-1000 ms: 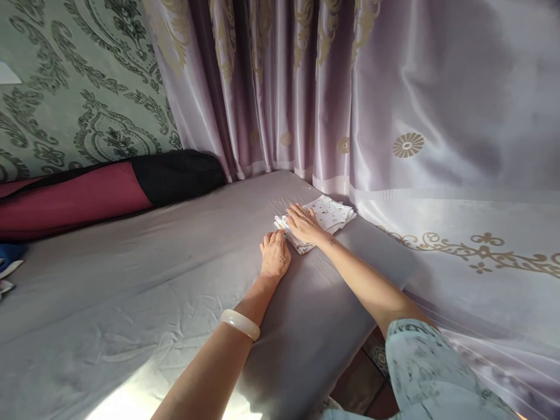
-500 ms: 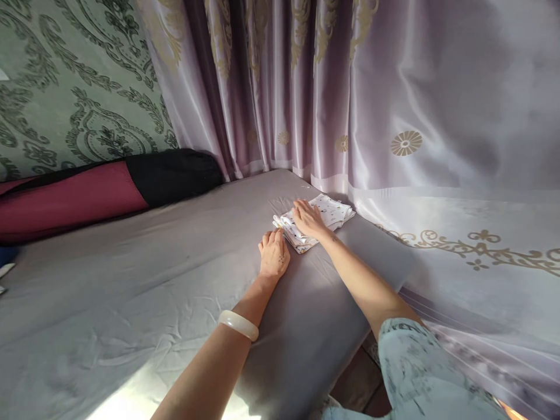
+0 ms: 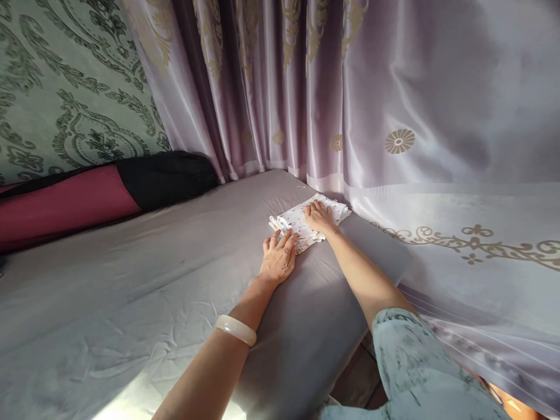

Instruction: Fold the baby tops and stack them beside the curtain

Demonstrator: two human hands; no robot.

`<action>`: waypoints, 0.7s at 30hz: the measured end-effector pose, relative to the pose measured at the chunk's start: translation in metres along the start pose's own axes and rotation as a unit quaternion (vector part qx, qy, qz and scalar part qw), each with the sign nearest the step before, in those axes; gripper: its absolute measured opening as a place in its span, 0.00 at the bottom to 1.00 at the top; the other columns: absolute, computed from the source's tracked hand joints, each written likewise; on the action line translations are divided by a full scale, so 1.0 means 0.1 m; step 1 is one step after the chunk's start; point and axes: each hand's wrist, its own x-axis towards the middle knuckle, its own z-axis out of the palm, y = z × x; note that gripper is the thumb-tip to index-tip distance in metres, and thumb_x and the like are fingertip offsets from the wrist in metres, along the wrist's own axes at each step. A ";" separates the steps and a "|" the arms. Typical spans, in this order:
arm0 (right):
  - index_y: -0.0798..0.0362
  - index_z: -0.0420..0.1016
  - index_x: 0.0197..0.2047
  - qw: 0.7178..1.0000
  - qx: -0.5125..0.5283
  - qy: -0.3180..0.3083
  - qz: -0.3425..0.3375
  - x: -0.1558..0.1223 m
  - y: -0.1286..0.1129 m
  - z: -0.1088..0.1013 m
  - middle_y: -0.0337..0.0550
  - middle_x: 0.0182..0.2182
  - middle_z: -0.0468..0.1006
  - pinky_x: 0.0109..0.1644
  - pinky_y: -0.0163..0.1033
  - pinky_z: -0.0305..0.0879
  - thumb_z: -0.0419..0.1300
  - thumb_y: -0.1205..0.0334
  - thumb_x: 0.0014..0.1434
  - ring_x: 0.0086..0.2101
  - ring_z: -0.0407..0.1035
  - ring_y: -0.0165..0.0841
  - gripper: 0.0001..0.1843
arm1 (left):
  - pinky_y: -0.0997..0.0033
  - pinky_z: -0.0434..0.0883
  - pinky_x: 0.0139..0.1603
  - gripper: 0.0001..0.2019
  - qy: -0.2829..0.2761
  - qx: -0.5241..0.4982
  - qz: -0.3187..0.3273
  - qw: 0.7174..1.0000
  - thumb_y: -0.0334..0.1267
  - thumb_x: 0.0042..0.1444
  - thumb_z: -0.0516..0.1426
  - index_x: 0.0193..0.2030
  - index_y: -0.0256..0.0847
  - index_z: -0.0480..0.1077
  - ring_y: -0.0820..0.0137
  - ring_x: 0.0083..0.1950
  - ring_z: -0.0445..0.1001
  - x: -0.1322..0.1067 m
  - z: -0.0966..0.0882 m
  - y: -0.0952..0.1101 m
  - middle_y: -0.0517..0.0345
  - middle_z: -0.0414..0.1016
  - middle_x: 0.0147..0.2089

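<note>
A stack of folded white cloth [image 3: 298, 217] with a small coloured print lies near the far right corner of the grey-sheeted bed [image 3: 210, 245]. On top of the stack, my right hand [image 3: 320, 216] lies flat with its fingers outstretched. My left hand [image 3: 279, 255] touches the stack's near left edge, its fingers spread, partly on the cloth and partly on the sheet. Whether the stack is one garment or several pieces cannot be made out.
A long black and dark red bag [image 3: 74, 195] lies along the bed's wall side. Shiny mauve curtains [image 3: 367, 116] hang behind the far corner and down the right side. Beyond the bed's near right edge, brown floor [image 3: 356, 379] shows.
My right hand has slid rightward across the cloth stack. My left hand has opened its curled fingers and moved onto the stack's edge. The view has shifted slightly.
</note>
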 end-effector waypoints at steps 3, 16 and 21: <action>0.60 0.57 0.70 1.000 0.003 -0.030 -0.008 0.04 0.07 -0.02 0.54 0.71 0.50 0.70 0.58 0.41 0.31 0.53 0.70 0.70 0.42 0.44 0.34 | 0.44 0.56 0.66 0.23 -0.002 -0.003 -0.002 1.000 0.40 0.69 0.41 0.67 0.47 0.62 0.54 0.71 0.52 -0.01 -0.01 0.00 0.54 0.59 0.72; 0.62 0.57 0.69 0.998 -0.035 0.024 0.043 0.15 0.47 0.02 0.58 0.69 0.57 0.69 0.60 0.41 0.34 0.54 0.69 0.68 0.49 0.47 0.33 | 0.46 0.56 0.66 0.23 -0.005 -0.013 -0.002 1.000 0.40 0.69 0.42 0.67 0.47 0.61 0.55 0.70 0.55 0.00 0.06 -0.04 0.53 0.60 0.71; 0.62 0.58 0.69 0.995 -0.038 0.085 0.018 0.03 0.21 -0.10 0.58 0.69 0.57 0.68 0.59 0.42 0.36 0.56 0.69 0.68 0.48 0.46 0.31 | 0.49 0.58 0.66 0.22 -0.013 -0.061 -0.030 0.998 0.42 0.69 0.42 0.67 0.49 0.60 0.59 0.70 0.55 0.03 0.03 -0.09 0.56 0.61 0.71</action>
